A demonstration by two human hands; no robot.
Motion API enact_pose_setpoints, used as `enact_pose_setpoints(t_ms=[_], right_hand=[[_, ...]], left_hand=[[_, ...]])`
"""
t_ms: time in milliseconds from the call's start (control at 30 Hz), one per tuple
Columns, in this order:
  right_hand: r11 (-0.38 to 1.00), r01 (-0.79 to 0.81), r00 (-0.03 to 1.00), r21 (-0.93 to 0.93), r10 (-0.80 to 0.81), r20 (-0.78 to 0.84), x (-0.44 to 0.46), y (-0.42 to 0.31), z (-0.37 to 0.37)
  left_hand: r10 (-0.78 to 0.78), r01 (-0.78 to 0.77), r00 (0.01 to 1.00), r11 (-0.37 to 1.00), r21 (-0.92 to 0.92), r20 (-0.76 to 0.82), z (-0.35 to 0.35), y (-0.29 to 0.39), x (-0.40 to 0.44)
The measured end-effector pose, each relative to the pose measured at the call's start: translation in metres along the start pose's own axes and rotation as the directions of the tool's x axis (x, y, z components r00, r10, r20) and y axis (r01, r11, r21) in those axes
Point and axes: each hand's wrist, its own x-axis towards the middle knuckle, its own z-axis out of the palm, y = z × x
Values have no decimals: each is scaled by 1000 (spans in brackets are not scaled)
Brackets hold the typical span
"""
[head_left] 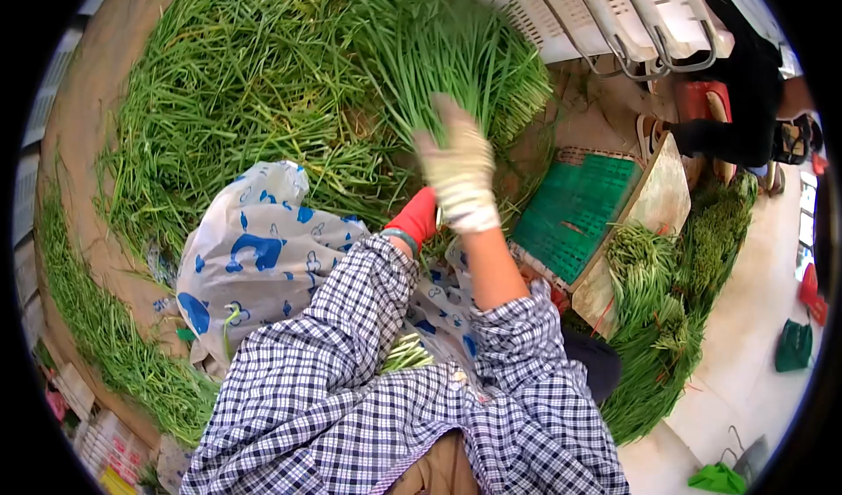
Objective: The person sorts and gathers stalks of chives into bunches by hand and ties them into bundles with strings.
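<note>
My right hand (460, 166), in a pale striped work glove, reaches forward with its fingers apart. Its fingertips are at the near edge of a thick pile of long green stalks (447, 56), which look like garlic chives; the hand is slightly blurred. Lower and to its left is my left hand (414, 220) in a red glove. That hand looks closed, and what it may hold is hidden. A white plastic sheet with blue prints (254, 249) spreads over my lap. Pale cut stalk ends (406, 353) show between my checked sleeves.
Loose green leaves (237, 83) cover the floor at the upper left. White crates (605, 13) stand at the upper right. A green-topped board (574, 214) and bundled stalks (649, 267) lie to my right. Another person (741, 100) is beyond them.
</note>
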Motion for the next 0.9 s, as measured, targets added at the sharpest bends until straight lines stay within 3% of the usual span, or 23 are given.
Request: enact_pose_setpoints(t_ms=[33,67,133,167,200,233,267,333,367,433,467,500,533,600,667,700,733,767,800,867,900], right_hand=[[972,-160,985,-169,148,-85,-11,28,-15],[890,-328,941,-317,276,-198,-26,48,-23],[768,-504,861,-395,484,-156,-53,85,-14],[825,-555,820,-108,564,96,-63,117,-14],[778,-616,785,128,591,185,-62,124,-15],[736,-585,806,340,573,147,-66,130,-17],[660,-526,820,536,562,112,-71,135,-17],[498,-504,787,705,602,138,-73,128,-23],[565,-495,809,660,577,114,-74,139,-23],[630,-479,831,611,549,86,-72,130,-29],[840,-515,851,172,525,-14,-69,111,-38],[830,-463,883,-312,460,-89,-66,94,-45],[830,-464,883,-309,459,-94,-64,91,-47],[764,-391,888,-513,460,8,-59,88,-48],[806,-401,896,-434,444,-3,-54,101,-51],[816,-572,813,-85,578,73,-48,99,-51],[677,-688,724,259,660,199,-45,98,-53],[596,-785,619,166,747,244,-45,95,-55],[791,-611,779,34,593,203,-51,139,-37],[859,-475,805,-191,511,300,-53,142,-30],[837,-539,783,-94,539,311,-52,128,-33]], left_hand=[[254,-270,961,786,556,108,10,0,-10],[489,-358,848,239,903,207,20,0,-20],[691,-446,664,59,893,286,8,-15,-8],[742,-464,592,-5,886,314,2,-21,-1],[607,-405,791,612,679,-75,1,-12,4],[231,-183,925,967,177,-302,0,-5,8],[235,-188,924,966,176,-302,0,-4,12],[245,-262,935,965,-30,-256,0,-6,17],[204,-236,946,966,-106,-250,-3,-7,20],[214,-237,941,970,-61,-264,22,-6,7],[222,-235,935,972,-17,-276,40,-4,-1],[200,-192,929,980,59,-310,50,1,-10],[200,-190,930,980,63,-307,47,0,-6],[316,-273,943,916,295,-108,40,0,1],[287,-239,948,927,287,-136,42,3,2],[296,-248,947,922,298,-128,44,2,2],[306,-258,945,916,308,-119,47,2,1],[303,-247,944,912,327,-132,49,3,0],[303,-248,944,912,326,-130,42,3,4],[306,-246,945,896,369,-112,23,1,15],[317,-230,926,904,360,-206,31,-1,11]])
